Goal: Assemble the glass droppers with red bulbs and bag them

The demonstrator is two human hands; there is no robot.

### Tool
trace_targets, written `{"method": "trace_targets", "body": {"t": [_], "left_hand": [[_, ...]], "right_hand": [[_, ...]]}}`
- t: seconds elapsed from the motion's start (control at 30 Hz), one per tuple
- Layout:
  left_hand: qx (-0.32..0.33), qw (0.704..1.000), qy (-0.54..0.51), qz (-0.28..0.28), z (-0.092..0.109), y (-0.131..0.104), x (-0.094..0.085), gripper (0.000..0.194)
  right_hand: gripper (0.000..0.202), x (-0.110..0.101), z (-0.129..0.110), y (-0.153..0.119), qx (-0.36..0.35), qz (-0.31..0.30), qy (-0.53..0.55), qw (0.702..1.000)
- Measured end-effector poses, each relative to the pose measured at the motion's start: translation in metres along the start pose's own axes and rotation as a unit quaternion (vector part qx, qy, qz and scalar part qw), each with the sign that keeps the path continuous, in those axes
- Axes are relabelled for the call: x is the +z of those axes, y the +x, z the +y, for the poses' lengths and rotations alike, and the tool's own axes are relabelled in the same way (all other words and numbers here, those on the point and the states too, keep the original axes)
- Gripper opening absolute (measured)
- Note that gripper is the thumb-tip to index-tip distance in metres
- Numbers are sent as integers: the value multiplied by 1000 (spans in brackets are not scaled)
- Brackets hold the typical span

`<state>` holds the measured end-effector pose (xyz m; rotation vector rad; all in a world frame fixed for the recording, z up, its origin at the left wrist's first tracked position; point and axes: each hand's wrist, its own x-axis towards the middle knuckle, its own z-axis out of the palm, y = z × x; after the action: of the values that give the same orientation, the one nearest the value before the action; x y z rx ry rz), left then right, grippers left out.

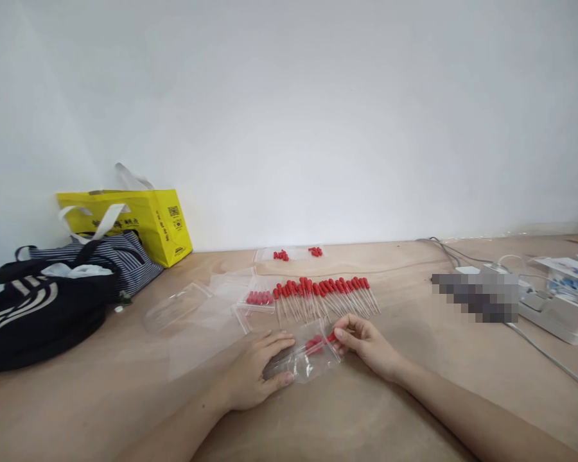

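My left hand (260, 367) lies with fingers spread on the left part of a clear zip bag (313, 369). Several red-topped pieces show inside the bag. At the bag's right end, my right hand (361, 343) pinches a red bulb (332, 337) between thumb and fingertips. Beyond the hands, a row of droppers (341, 296) with red bulbs and thin clear stems lies side by side. To the left of that row, another clear bag (259, 298) holds several red bulbs.
Clear bags (178, 308) lie at centre left. Small red pieces (315, 251) rest near the wall. A yellow bag (166, 224) and a black bag (43, 314) stand left. A power strip (561, 314) and cables are at right.
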<state>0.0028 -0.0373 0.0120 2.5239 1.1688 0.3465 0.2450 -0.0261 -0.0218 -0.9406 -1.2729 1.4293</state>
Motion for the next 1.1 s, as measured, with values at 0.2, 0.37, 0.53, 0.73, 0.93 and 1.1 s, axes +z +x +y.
{"method": "trace_targets", "body": {"t": [0.2, 0.37, 0.53, 0.73, 0.93, 1.1], "left_hand": [[11, 1000, 1, 14, -3, 1, 2, 48], [5, 1000, 2, 11, -2, -1, 2, 47], [10, 1000, -5, 14, -2, -1, 1, 47], [0, 1000, -2, -1, -1, 0, -1, 48], [18, 1000, 1, 4, -1, 0, -2, 49], [21, 1000, 4, 5, -3, 0, -1, 49]], "right_hand": [[23, 5, 1, 0, 0, -100, -154, 983], [16, 4, 10, 6, -20, -14, -213, 977], [17, -8, -1, 27, -22, -24, -322, 946], [23, -11, -33, 75, -152, 132, -614, 763], [27, 3, -21, 109, -99, 115, -641, 752], [20, 2, -11, 121, -79, 146, -592, 789]]}}
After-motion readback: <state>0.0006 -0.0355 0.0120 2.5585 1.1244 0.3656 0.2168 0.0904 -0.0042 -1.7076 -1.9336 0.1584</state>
